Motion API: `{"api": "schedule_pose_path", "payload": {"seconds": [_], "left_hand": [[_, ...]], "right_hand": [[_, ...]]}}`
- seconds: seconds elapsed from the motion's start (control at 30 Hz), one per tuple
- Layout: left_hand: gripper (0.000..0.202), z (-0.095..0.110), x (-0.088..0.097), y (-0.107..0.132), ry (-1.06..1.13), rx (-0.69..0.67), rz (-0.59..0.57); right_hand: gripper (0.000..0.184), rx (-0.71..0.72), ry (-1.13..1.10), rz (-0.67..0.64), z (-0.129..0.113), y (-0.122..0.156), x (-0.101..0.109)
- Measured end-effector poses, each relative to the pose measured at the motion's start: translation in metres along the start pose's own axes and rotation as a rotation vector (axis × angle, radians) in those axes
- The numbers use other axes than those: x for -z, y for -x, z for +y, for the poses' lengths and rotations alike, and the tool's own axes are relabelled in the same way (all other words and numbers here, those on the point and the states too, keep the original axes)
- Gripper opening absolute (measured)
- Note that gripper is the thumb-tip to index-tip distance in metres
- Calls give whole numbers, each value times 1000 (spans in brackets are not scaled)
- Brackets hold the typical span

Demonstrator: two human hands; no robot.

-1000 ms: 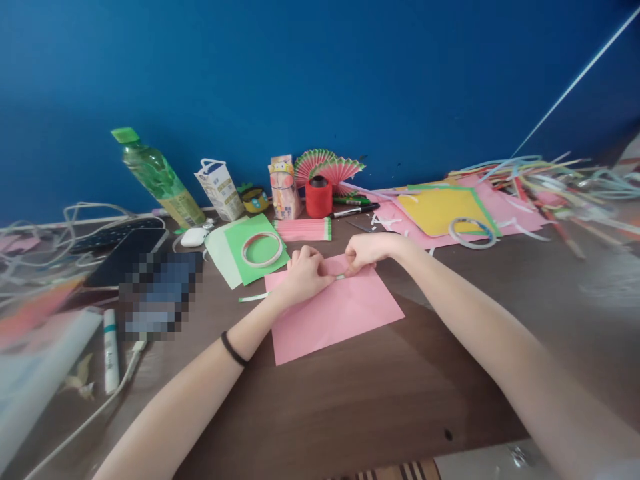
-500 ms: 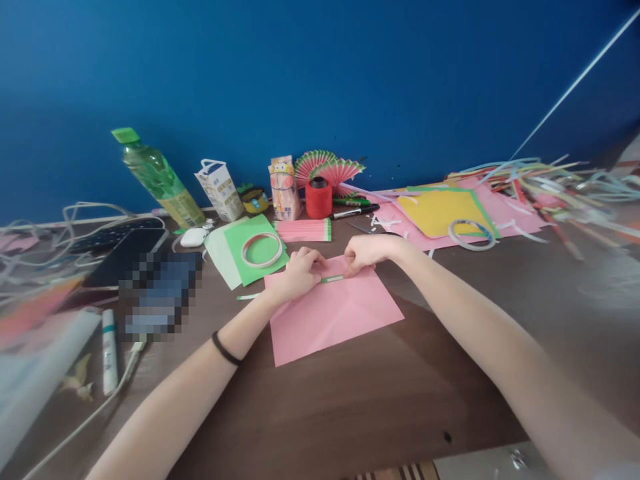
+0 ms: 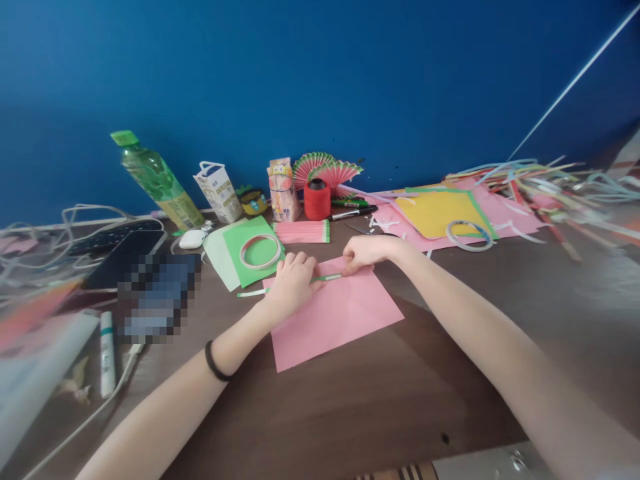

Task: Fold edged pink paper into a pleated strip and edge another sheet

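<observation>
The 2 hands sit apart on the flat pink paper sheet (image 3: 340, 320). The left hand (image 3: 293, 283) is curled over a thin green paper strip (image 3: 327, 277) along the sheet's far edge. The right hand (image 3: 367, 253) pinches the strip's right end.

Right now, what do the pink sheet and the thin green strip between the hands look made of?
The pink sheet: apparently thin matte paper; it lies flat with crisp straight edges. The green strip, stretched between the left hand and right hand: likely paper or tape, narrow with a paler edge; too small to tell which.
</observation>
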State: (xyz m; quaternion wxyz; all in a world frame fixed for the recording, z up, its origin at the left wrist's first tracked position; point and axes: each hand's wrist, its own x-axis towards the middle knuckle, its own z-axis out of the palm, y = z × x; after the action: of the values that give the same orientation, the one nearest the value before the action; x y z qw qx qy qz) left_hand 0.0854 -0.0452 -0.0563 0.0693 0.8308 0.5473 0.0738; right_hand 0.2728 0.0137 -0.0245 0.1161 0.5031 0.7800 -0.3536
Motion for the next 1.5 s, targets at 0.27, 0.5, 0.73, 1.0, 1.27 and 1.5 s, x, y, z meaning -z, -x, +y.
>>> {"api": "schedule_pose_path", "payload": {"seconds": [0.27,0.5,0.73,1.0,1.27,1.5], "left_hand": [[11,-3,8,-4,256,50,-96],[16,-1,19,-5,525,44,-124],[19,1,23,-4,644,48,-120],[23,-6,20,-6,806,33,-123],[19,-9,19,-8,975,82,-142],[17,-10,24,-9,1054,120,-165]], "right_hand": [[30,162,9,166,2,0,1],[26,417,-35,205,-6,0,-1],[21,478,-57,218,-11,5,0],[20,469,-150,213,-6,10,6],[26,405,-248,228,-8,22,10],[23,373,-257,410,-7,18,9]]}}
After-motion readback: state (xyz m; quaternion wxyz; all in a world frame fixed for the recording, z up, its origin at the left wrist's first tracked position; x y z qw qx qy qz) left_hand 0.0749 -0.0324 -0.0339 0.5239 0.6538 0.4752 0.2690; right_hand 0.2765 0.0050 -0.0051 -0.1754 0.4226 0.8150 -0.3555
